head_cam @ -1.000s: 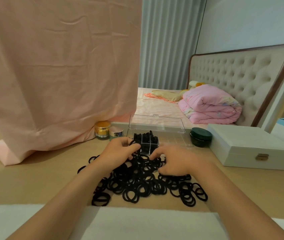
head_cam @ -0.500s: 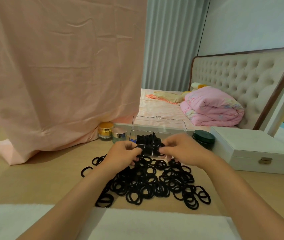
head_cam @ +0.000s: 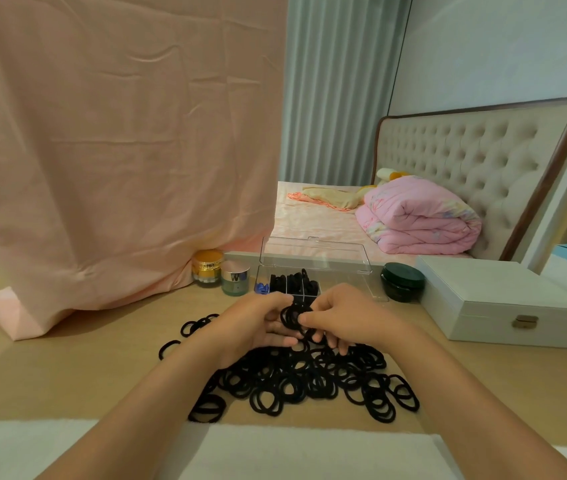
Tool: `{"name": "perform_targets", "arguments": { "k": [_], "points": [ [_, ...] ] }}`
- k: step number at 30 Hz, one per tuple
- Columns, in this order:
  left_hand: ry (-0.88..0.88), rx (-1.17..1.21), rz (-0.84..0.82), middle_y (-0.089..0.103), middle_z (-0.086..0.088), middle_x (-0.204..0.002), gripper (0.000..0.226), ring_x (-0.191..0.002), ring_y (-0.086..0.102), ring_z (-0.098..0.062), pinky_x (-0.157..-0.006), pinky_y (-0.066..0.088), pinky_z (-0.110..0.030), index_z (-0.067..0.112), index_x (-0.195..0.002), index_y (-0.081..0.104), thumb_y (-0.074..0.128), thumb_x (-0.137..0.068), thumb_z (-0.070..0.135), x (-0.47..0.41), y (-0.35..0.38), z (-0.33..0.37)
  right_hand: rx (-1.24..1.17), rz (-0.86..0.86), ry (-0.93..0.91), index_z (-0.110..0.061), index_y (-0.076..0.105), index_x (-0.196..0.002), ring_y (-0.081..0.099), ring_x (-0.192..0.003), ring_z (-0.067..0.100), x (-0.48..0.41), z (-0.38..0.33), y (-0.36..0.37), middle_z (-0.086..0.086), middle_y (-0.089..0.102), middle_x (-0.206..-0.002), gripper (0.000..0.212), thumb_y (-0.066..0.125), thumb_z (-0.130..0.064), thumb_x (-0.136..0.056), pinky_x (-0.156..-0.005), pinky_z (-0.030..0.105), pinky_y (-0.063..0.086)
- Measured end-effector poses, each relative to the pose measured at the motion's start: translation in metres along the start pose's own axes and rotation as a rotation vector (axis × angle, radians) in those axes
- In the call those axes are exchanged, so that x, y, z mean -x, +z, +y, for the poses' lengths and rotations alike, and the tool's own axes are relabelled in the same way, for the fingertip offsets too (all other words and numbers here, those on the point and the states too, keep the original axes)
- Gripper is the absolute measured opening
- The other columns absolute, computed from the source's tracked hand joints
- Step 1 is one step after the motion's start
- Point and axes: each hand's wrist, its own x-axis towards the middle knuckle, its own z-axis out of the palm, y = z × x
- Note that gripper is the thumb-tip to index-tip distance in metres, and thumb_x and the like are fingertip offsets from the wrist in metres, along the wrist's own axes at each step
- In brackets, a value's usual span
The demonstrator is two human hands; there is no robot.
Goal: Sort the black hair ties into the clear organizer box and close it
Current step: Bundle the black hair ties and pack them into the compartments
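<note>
Hovering just short of the organizer box [head_cam: 344, 277], a hair tie bundle [head_cam: 292, 318] is held. It is pinched by left hand [head_cam: 254, 327] and right hand [head_cam: 344, 318].

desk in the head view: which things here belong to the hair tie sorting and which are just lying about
Part of the job: pile of black hair ties, clear organizer box with its lid open, small bunch of ties held between left hand and right hand.

Just lying about: gold jar, silver-lidded jar, dark green tin, white case, pink cloth, folded pink quilt.
</note>
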Motion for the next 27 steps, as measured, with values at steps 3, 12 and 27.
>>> {"name": "perform_targets", "arguments": {
  "k": [3,12,27],
  "points": [
    [0.004,-0.182,0.007,0.075,-0.014,-0.11,0.024,-0.1,0.074,-0.022,-0.093,0.058,-0.036,0.004,-0.114,0.07,0.067,-0.094,0.016,0.001,-0.002,0.0,0.127,0.041,-0.008,-0.004,0.07,-0.084,0.055,-0.043,0.006,-0.002,0.0,0.004,0.005,0.07,-0.073,0.032,0.072,-0.035,-0.091,-0.046,0.022,0.05],
    [0.042,-0.293,0.194,0.078,-0.008,-0.089,0.015,-0.083,0.076,-0.017,-0.082,0.06,-0.031,0.008,-0.102,0.072,0.073,-0.089,0.015,0.001,-0.019,0.004,0.394,0.072,-0.089,-0.035,0.069,-0.121,0.066,-0.093,0.0,-0.002,0.018,-0.019,-0.017,0.068,-0.116,0.03,0.065,-0.041,-0.092,-0.085,0.025,0.054],
    [0.087,-0.723,0.225,0.074,0.0,-0.089,0.002,-0.074,0.07,-0.008,-0.062,0.051,-0.018,0.022,-0.093,0.071,0.069,-0.093,0.021,0.007,-0.013,0.012,0.693,0.068,-0.064,-0.026,0.075,-0.107,0.067,-0.087,0.014,-0.018,0.025,0.0,-0.005,0.072,-0.095,0.017,0.063,-0.034,-0.097,-0.084,0.037,0.058]
  ]
}}
